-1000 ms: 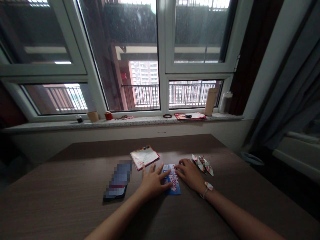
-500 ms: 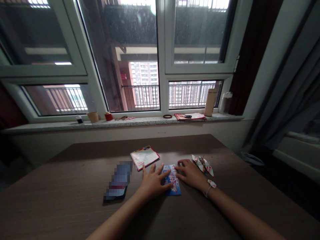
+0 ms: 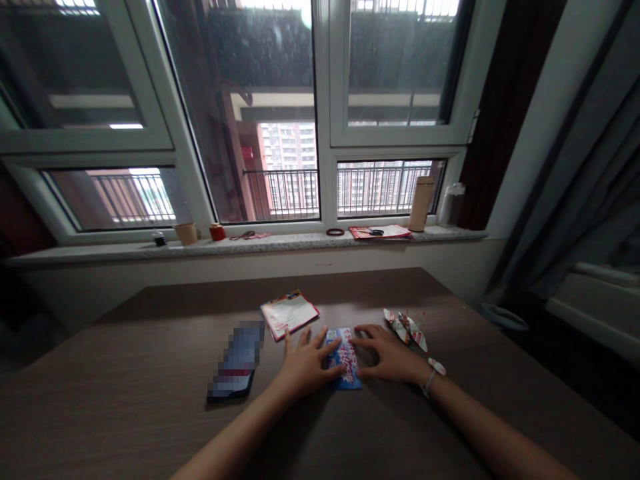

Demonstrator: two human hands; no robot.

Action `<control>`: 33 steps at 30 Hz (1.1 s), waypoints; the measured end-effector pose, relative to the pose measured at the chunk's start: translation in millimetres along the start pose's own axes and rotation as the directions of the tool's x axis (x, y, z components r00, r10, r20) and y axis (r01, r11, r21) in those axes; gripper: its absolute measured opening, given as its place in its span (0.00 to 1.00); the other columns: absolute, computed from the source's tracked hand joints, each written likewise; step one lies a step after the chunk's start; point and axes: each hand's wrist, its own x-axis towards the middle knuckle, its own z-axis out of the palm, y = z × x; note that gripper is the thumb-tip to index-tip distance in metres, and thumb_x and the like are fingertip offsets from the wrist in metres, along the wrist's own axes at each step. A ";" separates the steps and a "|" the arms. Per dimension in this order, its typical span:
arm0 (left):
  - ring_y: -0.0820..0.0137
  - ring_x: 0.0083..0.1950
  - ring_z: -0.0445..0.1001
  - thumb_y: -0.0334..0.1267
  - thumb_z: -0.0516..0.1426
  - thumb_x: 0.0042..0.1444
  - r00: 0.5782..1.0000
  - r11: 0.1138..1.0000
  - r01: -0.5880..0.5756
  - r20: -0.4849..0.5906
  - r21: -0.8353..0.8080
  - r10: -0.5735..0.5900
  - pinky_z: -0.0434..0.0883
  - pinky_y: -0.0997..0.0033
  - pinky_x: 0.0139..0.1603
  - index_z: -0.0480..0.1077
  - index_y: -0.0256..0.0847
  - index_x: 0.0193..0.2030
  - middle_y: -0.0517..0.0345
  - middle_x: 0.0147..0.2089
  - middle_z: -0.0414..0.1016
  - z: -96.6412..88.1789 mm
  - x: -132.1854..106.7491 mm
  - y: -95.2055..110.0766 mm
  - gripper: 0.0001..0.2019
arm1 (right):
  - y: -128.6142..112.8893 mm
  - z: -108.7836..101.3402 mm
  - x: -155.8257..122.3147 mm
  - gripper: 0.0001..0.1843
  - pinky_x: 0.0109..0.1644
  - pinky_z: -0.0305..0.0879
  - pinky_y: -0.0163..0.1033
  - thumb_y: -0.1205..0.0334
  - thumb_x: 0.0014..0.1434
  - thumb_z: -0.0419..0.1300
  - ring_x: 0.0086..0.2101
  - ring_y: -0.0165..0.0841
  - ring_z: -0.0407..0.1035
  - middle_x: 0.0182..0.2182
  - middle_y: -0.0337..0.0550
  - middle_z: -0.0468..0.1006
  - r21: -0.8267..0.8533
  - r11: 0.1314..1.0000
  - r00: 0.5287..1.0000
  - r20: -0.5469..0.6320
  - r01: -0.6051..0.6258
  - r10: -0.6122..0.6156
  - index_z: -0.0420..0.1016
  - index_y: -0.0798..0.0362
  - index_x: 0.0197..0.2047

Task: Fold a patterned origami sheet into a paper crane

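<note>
A small blue printed paper (image 3: 344, 360) lies flat on the brown wooden table (image 3: 150, 413). My left hand (image 3: 306, 365) rests on its left side with fingers spread flat. My right hand (image 3: 389, 355) lies at the paper's right edge, fingers stretched out and touching it. A folded paper crane (image 3: 406, 328) in red and white print sits just beyond my right hand. A bracelet (image 3: 434, 373) is on my right wrist.
A red and white leaflet (image 3: 289, 312) lies behind my left hand. A dark phone (image 3: 237, 361) is left of it. The windowsill (image 3: 250, 245) holds cups, a tall cylinder (image 3: 421, 203), a jar and papers. Curtains hang at the right.
My right hand has slid rightward and turned, so its fingers now point left along the paper's right edge. My left hand has stayed in place.
</note>
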 end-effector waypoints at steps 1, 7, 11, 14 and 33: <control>0.41 0.72 0.43 0.70 0.46 0.54 1.000 1.000 0.002 0.001 0.002 -0.002 0.24 0.21 0.58 0.52 0.71 0.66 0.62 0.73 0.47 -0.1 0.1 0.1 0.32 | 0.3 -0.5 -0.5 0.41 0.67 0.47 0.48 0.39 0.47 0.66 0.63 0.46 0.52 0.65 0.49 0.58 0.004 1.000 1.000 0.015 -0.002 0.002 0.65 0.42 0.63; 0.41 0.72 0.41 0.69 0.47 0.54 1.000 1.000 0.014 0.022 -0.009 -0.014 0.26 0.21 0.59 0.52 0.71 0.66 0.62 0.73 0.46 -2.3 0.5 1.2 0.32 | -1.2 -1.5 -3.9 0.50 0.68 0.43 0.50 0.39 0.42 0.68 0.66 0.48 0.45 0.68 0.49 0.51 -0.001 1.000 0.997 0.080 -0.021 0.021 0.59 0.43 0.66; 0.41 0.72 0.40 0.69 0.47 0.54 0.999 1.000 0.018 0.036 -0.009 -0.018 0.25 0.21 0.59 0.51 0.71 0.66 0.63 0.74 0.45 -3.0 -0.2 1.9 0.33 | -1.4 0.0 -5.5 0.53 0.68 0.42 0.51 0.39 0.40 0.69 0.66 0.48 0.43 0.68 0.48 0.50 0.019 0.999 0.996 0.086 -0.033 0.031 0.57 0.42 0.67; 0.41 0.72 0.40 0.68 0.47 0.55 0.999 1.000 0.020 0.035 -0.020 -0.020 0.25 0.22 0.59 0.51 0.70 0.67 0.63 0.74 0.44 -1.9 -0.4 2.2 0.32 | -2.3 0.3 -6.1 0.53 0.69 0.40 0.52 0.39 0.40 0.69 0.66 0.48 0.43 0.68 0.47 0.50 0.032 0.999 0.996 0.079 -0.041 0.038 0.56 0.41 0.67; 0.42 0.73 0.39 0.67 0.48 0.55 0.998 0.999 0.035 0.050 -0.027 -0.033 0.26 0.21 0.59 0.51 0.70 0.67 0.62 0.74 0.43 -2.7 0.3 4.2 0.32 | 9.2 10.1 3.5 0.11 0.64 0.51 0.45 0.51 0.59 0.61 0.56 0.40 0.60 0.55 0.43 0.70 0.142 0.990 0.983 -0.182 0.023 0.004 0.82 0.43 0.41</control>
